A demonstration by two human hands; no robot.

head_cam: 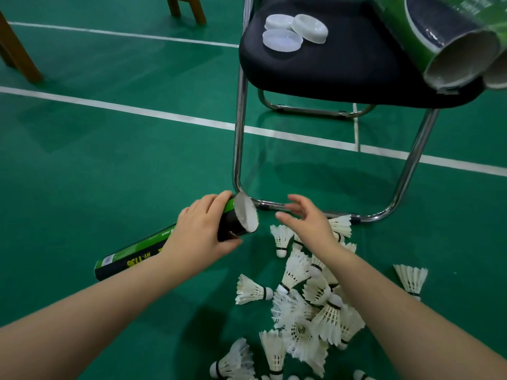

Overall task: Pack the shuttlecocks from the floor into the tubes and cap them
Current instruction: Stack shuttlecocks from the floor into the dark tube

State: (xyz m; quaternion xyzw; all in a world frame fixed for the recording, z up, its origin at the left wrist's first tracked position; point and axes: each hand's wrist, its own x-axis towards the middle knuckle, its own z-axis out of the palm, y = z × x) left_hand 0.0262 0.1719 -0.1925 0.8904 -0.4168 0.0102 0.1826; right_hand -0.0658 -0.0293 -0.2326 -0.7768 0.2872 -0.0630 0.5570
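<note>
Tube (137, 252): green and black, with printed letters. It lies slanted, with the open mouth up at the right, near the chair frame, and the other end low at the left. I cannot tell if the low end touches the floor.
Left hand (200, 231): grips the tube just behind the open mouth, with the fingers curled over the top and the thumb on the near side.
Right hand (307, 223): holds nothing. The fingers are spread wide and a little bent, and the palm is turned to the tube mouth, near it but apart. It hovers over the far end of the pile.
Shuttlecocks (307, 311): white feather ones in a loose pile on the floor, right of the tube and partly under the right forearm. They point in many directions, and some lie on top of others.
Single shuttlecock (410, 279): lies apart from the pile, at the right.
Caps (295, 31): three white round caps close together on the chair seat, one leaning on the others.
Other tubes (450, 45): two tubes of the same green kind on the right side of the seat, with open ends toward the camera. Only an edge of the second shows.
Chair (329, 67): black padded seat on a bent metal frame, just behind the pile.
Floor (109, 160): green court surface with white lines.
Wooden legs (16, 50): brown, at the top left, well apart from the hands.
</note>
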